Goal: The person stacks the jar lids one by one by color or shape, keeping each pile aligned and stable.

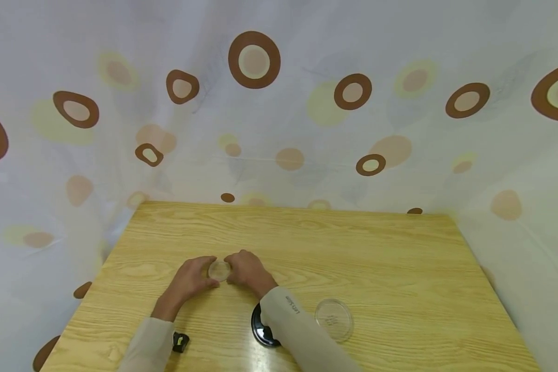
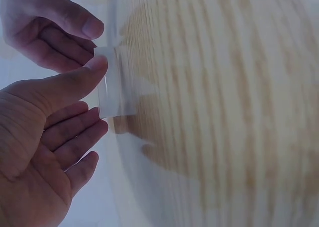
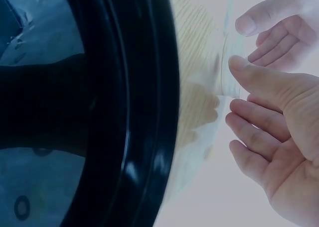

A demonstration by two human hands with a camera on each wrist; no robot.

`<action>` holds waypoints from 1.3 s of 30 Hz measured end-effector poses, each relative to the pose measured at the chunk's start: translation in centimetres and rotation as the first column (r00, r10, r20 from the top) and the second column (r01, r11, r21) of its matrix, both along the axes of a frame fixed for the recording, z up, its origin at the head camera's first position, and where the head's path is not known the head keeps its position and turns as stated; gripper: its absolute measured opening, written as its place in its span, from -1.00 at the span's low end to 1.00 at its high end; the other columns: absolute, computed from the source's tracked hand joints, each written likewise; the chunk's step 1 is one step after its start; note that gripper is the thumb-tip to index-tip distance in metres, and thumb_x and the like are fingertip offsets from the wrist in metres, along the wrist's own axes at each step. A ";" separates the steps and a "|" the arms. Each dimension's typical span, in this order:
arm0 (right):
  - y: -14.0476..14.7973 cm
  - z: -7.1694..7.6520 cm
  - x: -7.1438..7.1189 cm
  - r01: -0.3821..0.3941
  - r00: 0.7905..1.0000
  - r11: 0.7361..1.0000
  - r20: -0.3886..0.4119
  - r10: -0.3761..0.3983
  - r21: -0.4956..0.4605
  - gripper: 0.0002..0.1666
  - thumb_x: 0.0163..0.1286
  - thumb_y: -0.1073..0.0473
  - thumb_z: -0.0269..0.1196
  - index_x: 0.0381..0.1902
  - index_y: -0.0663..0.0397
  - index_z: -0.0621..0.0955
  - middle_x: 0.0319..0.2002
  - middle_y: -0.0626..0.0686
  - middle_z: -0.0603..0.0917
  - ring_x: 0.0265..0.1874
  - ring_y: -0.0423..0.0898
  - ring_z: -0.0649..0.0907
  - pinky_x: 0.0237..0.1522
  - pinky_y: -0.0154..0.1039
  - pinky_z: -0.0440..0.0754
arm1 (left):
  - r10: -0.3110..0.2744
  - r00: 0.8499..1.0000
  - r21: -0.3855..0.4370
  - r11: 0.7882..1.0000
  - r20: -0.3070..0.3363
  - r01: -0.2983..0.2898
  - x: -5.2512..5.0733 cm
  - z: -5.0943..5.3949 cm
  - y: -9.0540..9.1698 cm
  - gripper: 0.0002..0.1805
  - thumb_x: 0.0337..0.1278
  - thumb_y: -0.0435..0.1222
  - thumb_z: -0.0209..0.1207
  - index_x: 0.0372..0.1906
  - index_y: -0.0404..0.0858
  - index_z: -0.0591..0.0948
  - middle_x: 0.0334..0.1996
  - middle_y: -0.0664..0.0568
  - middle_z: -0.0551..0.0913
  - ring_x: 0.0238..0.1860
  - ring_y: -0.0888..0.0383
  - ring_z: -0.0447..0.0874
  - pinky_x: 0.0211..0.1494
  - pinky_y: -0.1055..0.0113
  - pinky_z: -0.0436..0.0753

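A small clear round container [image 1: 219, 270] with a short cylindrical wall is on the wooden table, between the two hands. From its left side my left hand [image 1: 189, 279] holds it, thumb at one edge and fingertips at the other. Opposite, my right hand [image 1: 248, 270] grips the right side in the same way. The left wrist view shows the container's translucent wall [image 2: 113, 82] between thumb and fingers. In the right wrist view its edge [image 3: 229, 70] is faint against the glare, beside the right thumb and fingertips.
A glossy black round object [image 1: 262, 330] lies partly hidden under the right forearm; its rim [image 3: 149, 97] looms large in the right wrist view. Right of that forearm lies a larger clear disc [image 1: 334, 320]. A small black item [image 1: 180, 342] with a yellow-green mark sits beside the left sleeve.
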State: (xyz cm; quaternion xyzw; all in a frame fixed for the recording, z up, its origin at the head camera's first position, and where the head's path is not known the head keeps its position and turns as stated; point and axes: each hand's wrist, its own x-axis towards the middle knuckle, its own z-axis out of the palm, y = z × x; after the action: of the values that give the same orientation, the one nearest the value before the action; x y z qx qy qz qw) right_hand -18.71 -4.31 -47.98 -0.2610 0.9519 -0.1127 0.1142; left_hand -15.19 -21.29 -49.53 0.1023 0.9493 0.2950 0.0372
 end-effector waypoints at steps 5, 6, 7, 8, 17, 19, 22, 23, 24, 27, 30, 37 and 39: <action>-0.3 0.1 0.1 -0.002 1.000 1.000 -0.019 0.002 0.018 -0.47 0.07 0.07 0.44 0.06 -0.08 0.64 -0.14 -0.10 0.73 -0.18 -0.15 0.62 -0.18 -0.32 0.58 | -0.005 1.000 0.000 1.000 -0.005 0.005 0.0 0.0 0.0 -0.36 -0.10 -0.28 0.40 0.16 -0.41 0.51 0.13 -0.26 0.57 0.16 -0.21 0.52 0.20 -0.06 0.51; -0.3 0.1 0.1 0.000 1.000 1.000 -0.022 0.000 0.027 -0.47 0.08 0.07 0.44 0.07 -0.08 0.64 -0.13 -0.10 0.73 -0.16 -0.15 0.63 -0.16 -0.32 0.58 | -0.004 1.000 0.001 1.000 -0.008 0.004 0.0 0.0 0.1 -0.37 -0.09 -0.28 0.40 0.16 -0.40 0.51 0.12 -0.26 0.57 0.16 -0.21 0.53 0.20 -0.06 0.51; -0.3 0.1 0.2 0.003 1.000 0.999 -0.026 -0.002 0.032 -0.46 0.08 0.06 0.44 0.07 -0.08 0.64 -0.12 -0.10 0.73 -0.15 -0.14 0.63 -0.14 -0.32 0.59 | -0.004 1.000 0.000 1.000 -0.010 0.004 0.0 -0.1 0.1 -0.38 -0.08 -0.29 0.39 0.16 -0.40 0.51 0.12 -0.25 0.58 0.16 -0.21 0.53 0.20 -0.06 0.51; -0.3 0.1 0.2 0.005 1.000 0.999 -0.029 -0.004 0.040 -0.45 0.08 0.06 0.44 0.08 -0.08 0.63 -0.10 -0.10 0.73 -0.13 -0.14 0.63 -0.12 -0.32 0.59 | -0.004 1.000 -0.001 1.000 -0.013 0.004 0.0 -0.1 0.2 -0.39 -0.08 -0.29 0.39 0.15 -0.40 0.52 0.12 -0.25 0.58 0.16 -0.20 0.53 0.20 -0.05 0.51; 0.1 0.2 0.2 0.027 0.999 0.999 -0.039 -0.026 0.038 -0.46 0.13 0.00 0.41 0.10 -0.10 0.62 -0.03 -0.10 0.71 -0.04 -0.12 0.64 0.01 -0.27 0.60 | -0.020 0.999 0.000 1.000 -0.041 0.020 -0.2 0.1 0.6 -0.39 -0.10 -0.27 0.40 0.14 -0.39 0.53 0.12 -0.24 0.59 0.17 -0.20 0.53 0.21 -0.05 0.50; 0.3 0.3 0.1 0.027 0.999 0.999 -0.044 -0.025 0.033 -0.45 0.13 -0.01 0.41 0.11 -0.09 0.62 -0.02 -0.10 0.71 -0.03 -0.11 0.64 0.03 -0.26 0.60 | -0.022 0.999 0.009 1.000 -0.049 0.022 -0.3 0.1 0.7 -0.39 -0.11 -0.27 0.41 0.13 -0.38 0.54 0.11 -0.24 0.59 0.16 -0.19 0.53 0.22 -0.05 0.50; 0.7 0.5 0.0 0.023 0.998 0.999 -0.053 -0.021 0.032 -0.44 0.13 -0.01 0.41 0.12 -0.09 0.61 -0.01 -0.09 0.71 -0.01 -0.09 0.64 0.05 -0.24 0.59 | -0.025 0.998 0.014 1.000 -0.055 0.026 -0.3 0.2 1.0 -0.41 -0.11 -0.27 0.41 0.12 -0.37 0.55 0.10 -0.23 0.60 0.15 -0.19 0.54 0.20 -0.05 0.51; 0.8 0.5 0.0 0.021 0.998 0.999 -0.054 -0.019 0.032 -0.44 0.13 -0.01 0.41 0.13 -0.09 0.60 -0.01 -0.09 0.71 0.00 -0.09 0.64 0.05 -0.24 0.59 | -0.026 0.998 0.016 1.000 -0.056 0.027 -0.3 0.2 1.1 -0.41 -0.11 -0.27 0.40 0.12 -0.36 0.55 0.10 -0.23 0.60 0.15 -0.19 0.55 0.20 -0.04 0.52; 1.0 0.6 0.0 0.021 0.998 0.999 -0.055 -0.019 0.034 -0.43 0.13 -0.01 0.41 0.13 -0.10 0.60 -0.01 -0.09 0.71 0.00 -0.09 0.64 0.05 -0.24 0.59 | -0.026 0.998 0.015 1.000 -0.057 0.027 -0.3 0.3 1.2 -0.41 -0.10 -0.27 0.40 0.12 -0.36 0.55 0.10 -0.22 0.60 0.15 -0.18 0.54 0.20 -0.04 0.52; 1.5 0.8 0.0 0.029 0.998 0.999 -0.049 -0.028 0.029 -0.43 0.13 -0.02 0.41 0.13 -0.10 0.60 0.00 -0.08 0.70 0.01 -0.08 0.63 0.05 -0.23 0.59 | -0.035 0.997 0.010 0.999 -0.064 0.035 -0.3 0.5 1.6 -0.42 -0.09 -0.27 0.39 0.13 -0.35 0.55 0.11 -0.21 0.60 0.15 -0.18 0.54 0.20 -0.04 0.52; 2.0 1.2 0.0 0.038 0.999 0.999 -0.034 -0.037 0.020 -0.41 0.13 -0.03 0.41 0.14 -0.10 0.59 0.01 -0.08 0.70 0.03 -0.06 0.63 0.07 -0.22 0.59 | -0.044 0.997 0.013 0.999 -0.069 0.045 -0.3 0.7 2.1 -0.42 -0.08 -0.27 0.39 0.13 -0.34 0.55 0.11 -0.19 0.60 0.16 -0.18 0.54 0.20 -0.04 0.51; 3.5 1.9 0.2 0.055 0.998 0.998 -0.015 -0.055 -0.011 -0.39 0.13 -0.05 0.40 0.16 -0.09 0.58 0.01 -0.07 0.70 0.07 -0.05 0.60 0.12 -0.22 0.56 | -0.076 0.992 0.021 0.997 -0.098 0.079 -0.4 1.2 3.0 -0.43 -0.06 -0.28 0.39 0.14 -0.32 0.56 0.11 -0.15 0.61 0.15 -0.13 0.56 0.19 0.00 0.54; 3.7 2.0 0.3 0.053 0.999 0.998 -0.011 -0.053 -0.025 -0.38 0.13 -0.04 0.40 0.17 -0.08 0.57 0.01 -0.06 0.69 0.08 -0.05 0.60 0.13 -0.21 0.56 | -0.079 0.992 0.034 0.996 -0.102 0.083 -0.4 1.3 3.3 -0.44 -0.06 -0.28 0.39 0.13 -0.32 0.56 0.10 -0.15 0.61 0.15 -0.13 0.56 0.18 -0.01 0.54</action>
State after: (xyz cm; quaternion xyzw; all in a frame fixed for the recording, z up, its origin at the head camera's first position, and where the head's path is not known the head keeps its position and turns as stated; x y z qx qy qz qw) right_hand -18.43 -0.57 -45.95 -0.2377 0.9577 -0.1257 0.1024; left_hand -15.59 -18.00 -48.20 0.1560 0.9392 0.3059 -0.0006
